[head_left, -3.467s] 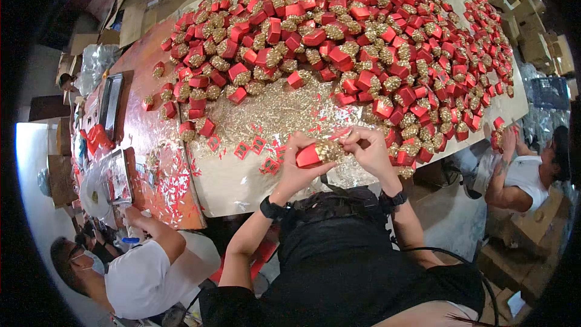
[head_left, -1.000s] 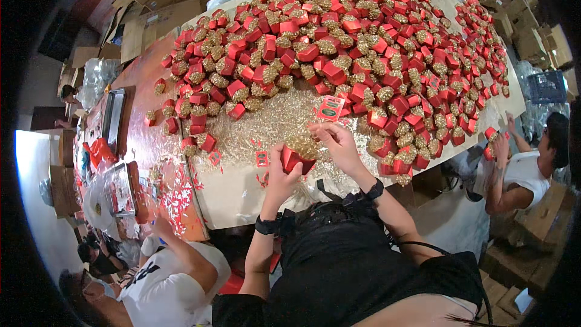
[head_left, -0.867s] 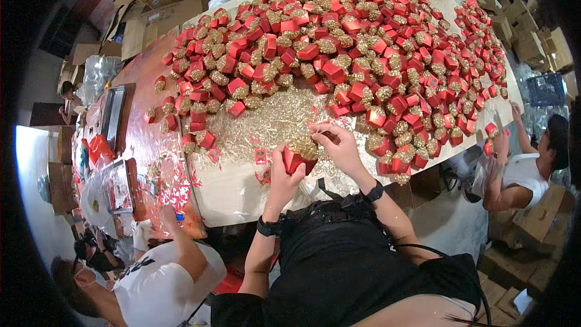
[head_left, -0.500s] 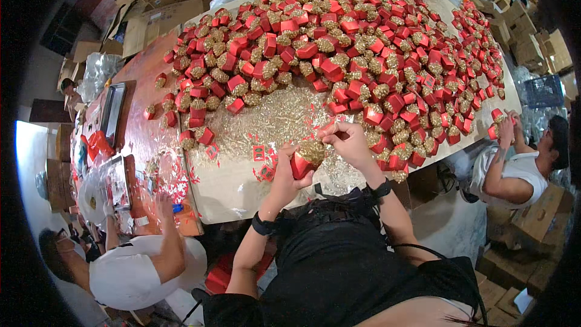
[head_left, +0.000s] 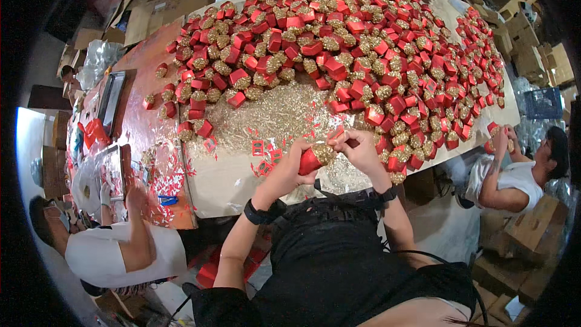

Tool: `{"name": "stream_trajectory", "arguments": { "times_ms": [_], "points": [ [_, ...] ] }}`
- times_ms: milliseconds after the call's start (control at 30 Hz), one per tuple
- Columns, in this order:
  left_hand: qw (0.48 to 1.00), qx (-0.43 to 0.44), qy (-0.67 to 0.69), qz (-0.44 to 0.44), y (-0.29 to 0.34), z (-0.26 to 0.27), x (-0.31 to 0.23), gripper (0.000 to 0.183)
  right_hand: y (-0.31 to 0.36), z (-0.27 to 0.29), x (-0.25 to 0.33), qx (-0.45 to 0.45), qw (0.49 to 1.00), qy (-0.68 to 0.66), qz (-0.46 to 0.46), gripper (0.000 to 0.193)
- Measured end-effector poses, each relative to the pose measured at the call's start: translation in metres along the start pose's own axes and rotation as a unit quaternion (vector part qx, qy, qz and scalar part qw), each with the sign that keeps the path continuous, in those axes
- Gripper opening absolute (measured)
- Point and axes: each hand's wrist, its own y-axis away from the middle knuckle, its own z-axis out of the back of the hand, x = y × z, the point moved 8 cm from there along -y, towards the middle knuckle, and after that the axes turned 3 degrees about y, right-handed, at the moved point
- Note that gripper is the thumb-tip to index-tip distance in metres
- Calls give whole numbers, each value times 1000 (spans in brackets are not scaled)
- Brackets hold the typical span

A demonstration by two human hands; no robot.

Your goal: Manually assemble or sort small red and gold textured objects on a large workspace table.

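My left hand [head_left: 284, 171] is wrapped round a small red pot with a gold glittery top [head_left: 311, 160], held tilted above the near edge of the table. The gold end points toward my right hand [head_left: 362, 152], whose thumb and fingers pinch a small red piece [head_left: 334, 136] close to that gold top. Whether the piece touches it I cannot tell. Small red cards with dark centres [head_left: 258, 148] lie on the table beyond my left hand. Loose gold flakes [head_left: 260, 115] cover the board in front of both hands.
A big heap of red and gold pots [head_left: 363, 48] fills the far and right table. At left, a person in white [head_left: 130, 248] works near red scraps [head_left: 172, 178], a blue clip [head_left: 167, 200] and trays [head_left: 111, 103]. Another person [head_left: 511, 172] sits at right; cardboard boxes [head_left: 175, 18] stand around.
The pot in my left hand has tipped further over, its gold end now facing right. My right hand stays pinched beside it. The left co-worker's arm has shifted, uncovering the blue clip.
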Motion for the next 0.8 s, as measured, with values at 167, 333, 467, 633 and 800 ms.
{"name": "stream_trajectory", "arguments": {
  "times_ms": [167, 333, 467, 633, 800],
  "points": [
    [992, -63, -107, -8, 17, 31, 91, 38, -9, 44, -2, -135, 989, 67, -7, 11],
    [856, -233, -237, 396, 79, 88, 249, 52, -7, 176, -47, -379, 800, -465, 0, 28],
    [796, -185, -429, 385, 75, 64, 273, 55, -9, 180, -115, -317, 858, -402, -33, 24],
    [889, -110, -281, 343, 59, 42, 293, 43, -20, 95, -108, -226, 966, -106, -69, 17],
    [843, -207, -372, 328, 61, 34, 294, 44, -32, -8, -107, 55, 970, 234, -35, 25]
  ]
}}
